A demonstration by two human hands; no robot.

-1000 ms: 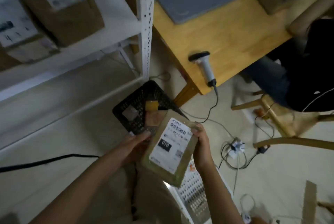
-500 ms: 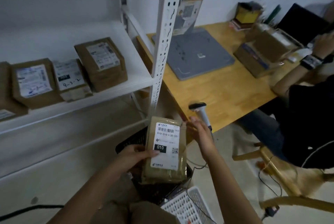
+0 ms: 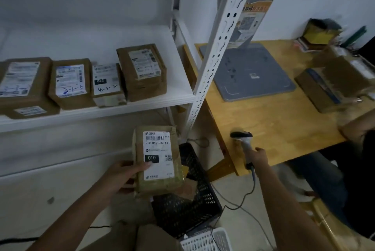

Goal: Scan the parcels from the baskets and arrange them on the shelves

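Left grip (image 3: 123, 175) is wrapped round the left edge of the parcel (image 3: 158, 157), thumb flat on the label next to the black 010 patch. I see the parcel in the air just right of that grip, over the black basket (image 3: 188, 206), touching neither it nor the shelf (image 3: 101, 108). The label faces me. The long axis runs away from me, with the barcode end at the far side toward the shelf and the near end dropped a little.

Right grip (image 3: 258, 158) is closed round the handle of the scanner (image 3: 242, 139). The scanner head sits up and left of that grip, at the near corner of the counter (image 3: 274, 129). I can't tell if it rests on the wood. Its cable (image 3: 253, 185) hangs from under the right grip.

Between the two grips, further out, the white perforated shelf post (image 3: 215, 58) rises just past the parcel's far right corner. Above the left grip, four shelved boxes (image 3: 70, 82) stand in a row with labels up. A bare strip of board lies between the rightmost one and the post. A white basket (image 3: 205, 240) sits near me, below the black one.

Beyond the right grip, the counter carries a grey pad (image 3: 253, 76) with an upright stand and stacked brown boxes (image 3: 334, 82). Another person's arm (image 3: 357, 127) is at its right edge.
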